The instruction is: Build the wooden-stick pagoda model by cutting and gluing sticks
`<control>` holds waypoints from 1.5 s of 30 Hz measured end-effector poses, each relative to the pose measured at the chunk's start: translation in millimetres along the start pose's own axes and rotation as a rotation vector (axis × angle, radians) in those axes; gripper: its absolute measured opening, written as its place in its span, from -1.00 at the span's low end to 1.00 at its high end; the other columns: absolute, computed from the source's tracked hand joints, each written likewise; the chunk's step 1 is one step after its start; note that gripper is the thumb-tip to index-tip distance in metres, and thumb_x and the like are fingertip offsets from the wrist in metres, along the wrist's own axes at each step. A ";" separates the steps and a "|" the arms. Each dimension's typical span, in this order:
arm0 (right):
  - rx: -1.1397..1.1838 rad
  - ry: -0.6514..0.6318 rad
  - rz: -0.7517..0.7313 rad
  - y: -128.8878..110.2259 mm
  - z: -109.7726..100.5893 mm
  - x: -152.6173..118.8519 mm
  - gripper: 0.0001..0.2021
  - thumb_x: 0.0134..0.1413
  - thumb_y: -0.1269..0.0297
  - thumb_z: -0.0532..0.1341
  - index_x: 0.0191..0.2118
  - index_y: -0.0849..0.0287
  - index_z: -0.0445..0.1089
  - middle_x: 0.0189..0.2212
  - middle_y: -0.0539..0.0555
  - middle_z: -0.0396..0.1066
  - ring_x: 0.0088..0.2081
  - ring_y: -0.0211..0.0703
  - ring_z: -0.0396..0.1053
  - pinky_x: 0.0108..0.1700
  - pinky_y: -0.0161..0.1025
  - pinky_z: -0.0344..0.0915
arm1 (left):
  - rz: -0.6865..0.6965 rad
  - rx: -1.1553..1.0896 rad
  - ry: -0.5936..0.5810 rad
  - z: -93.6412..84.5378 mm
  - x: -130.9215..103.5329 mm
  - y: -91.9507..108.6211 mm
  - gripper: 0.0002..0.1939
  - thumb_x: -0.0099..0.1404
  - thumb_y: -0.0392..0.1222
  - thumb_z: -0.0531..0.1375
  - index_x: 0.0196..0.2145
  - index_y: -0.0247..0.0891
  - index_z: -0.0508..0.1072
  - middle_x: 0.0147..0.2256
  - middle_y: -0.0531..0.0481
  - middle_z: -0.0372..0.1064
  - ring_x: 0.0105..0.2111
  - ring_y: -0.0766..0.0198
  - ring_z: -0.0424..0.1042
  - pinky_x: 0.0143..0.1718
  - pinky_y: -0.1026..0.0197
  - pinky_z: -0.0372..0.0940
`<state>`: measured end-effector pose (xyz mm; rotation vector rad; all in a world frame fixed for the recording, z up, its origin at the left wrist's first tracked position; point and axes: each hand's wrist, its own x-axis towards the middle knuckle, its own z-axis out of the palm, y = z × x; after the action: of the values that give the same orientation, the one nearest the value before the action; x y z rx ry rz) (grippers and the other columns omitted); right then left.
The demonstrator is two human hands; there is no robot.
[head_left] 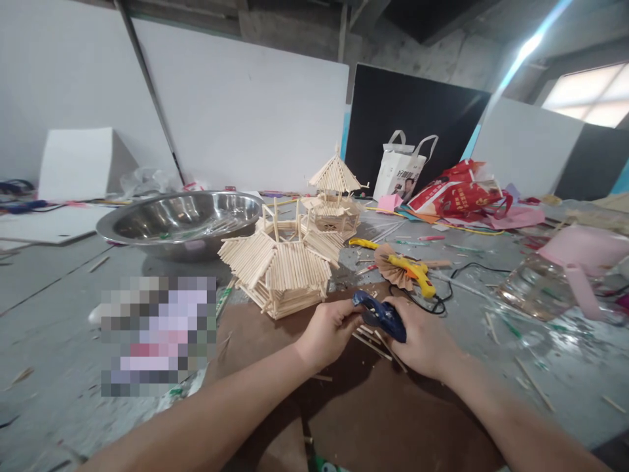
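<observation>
My right hand [425, 341] is wrapped round a pair of blue-handled pliers [388, 318] above the brown board [393, 413]. Close against the tool's left side, my left hand [327, 334] has its thumb and fingers pinched together; what they hold is hidden. Thin wooden sticks [376, 347] lie on the board under both hands. Just beyond my left hand stands a pavilion model [292, 269] built of sticks, with a sloping roof that is open at the top. Behind it is a second stick pavilion [335, 180] with a pointed roof.
At the left rests a wide metal basin [147, 239]. A yellow glue gun [417, 272] with a black cord lies beyond my right hand. Farther right is a clear jug [531, 288] with a pink lid. A red bag [457, 193] and a white bag [398, 170] are at the back.
</observation>
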<state>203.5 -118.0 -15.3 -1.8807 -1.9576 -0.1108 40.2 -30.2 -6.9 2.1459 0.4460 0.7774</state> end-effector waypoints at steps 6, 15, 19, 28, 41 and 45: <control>0.100 -0.031 -0.039 -1.7 -3.7 0.1 -0.58 -0.27 0.45 0.07 -0.14 0.18 0.13 -0.26 0.12 0.31 -0.23 -0.08 0.27 -0.21 -0.18 0.18 | 0.006 0.070 0.001 0.2 -0.3 1.1 -0.75 0.16 -0.26 0.00 -0.43 -0.39 0.45 -0.56 0.02 0.30 -0.54 0.39 0.22 -0.51 0.41 0.13; 0.095 -0.044 -0.016 -2.1 -4.1 0.2 -0.62 -0.23 0.41 0.07 -0.15 0.19 0.13 -0.27 0.13 0.31 -0.24 -0.07 0.28 -0.23 -0.16 0.18 | -0.008 0.023 -0.019 -0.3 -0.9 2.6 -0.74 0.17 -0.24 0.00 -0.33 -0.39 0.45 -0.53 0.02 0.31 -0.51 0.38 0.22 -0.47 0.40 0.15; 0.069 -0.034 -0.011 -1.6 -3.6 -0.1 -0.62 -0.22 0.39 0.08 -0.15 0.19 0.14 -0.27 0.13 0.32 -0.24 -0.06 0.29 -0.23 -0.17 0.18 | -0.025 0.012 -0.022 0.4 -1.3 2.7 -0.75 0.15 -0.29 0.01 -0.31 -0.38 0.45 -0.52 0.02 0.34 -0.50 0.37 0.25 -0.45 0.40 0.17; 0.020 -0.032 -0.007 -1.2 -2.7 -0.4 -0.64 -0.20 0.34 0.07 -0.16 0.19 0.15 -0.27 0.12 0.34 -0.26 -0.07 0.31 -0.25 -0.18 0.20 | -0.007 -0.050 -0.029 2.2 -1.2 2.7 -0.76 0.15 -0.29 0.02 -0.32 -0.35 0.46 -0.49 0.00 0.38 -0.48 0.35 0.29 -0.40 0.37 0.20; -0.022 -0.025 -0.007 1.0 -1.5 -0.9 -0.63 -0.19 0.33 0.08 -0.14 0.21 0.16 -0.27 0.13 0.36 -0.25 -0.04 0.32 -0.27 -0.18 0.20 | -0.026 -0.126 -0.057 2.6 -0.9 1.8 -0.75 0.16 -0.28 0.02 -0.30 -0.37 0.45 -0.47 -0.01 0.37 -0.46 0.34 0.29 -0.38 0.36 0.20; -0.043 -0.023 -0.013 2.5 -0.4 -1.6 -0.62 -0.20 0.33 0.08 -0.14 0.20 0.16 -0.27 0.12 0.37 -0.25 -0.04 0.33 -0.26 -0.18 0.20 | -0.034 -0.123 -0.081 3.1 -0.7 -0.2 -0.76 0.15 -0.30 0.02 -0.33 -0.38 0.45 -0.51 0.01 0.35 -0.48 0.35 0.28 -0.40 0.37 0.19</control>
<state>206.1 -119.4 -16.0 -1.9049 -1.9984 -0.1367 41.7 -32.2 -8.9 2.0422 0.3812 0.6784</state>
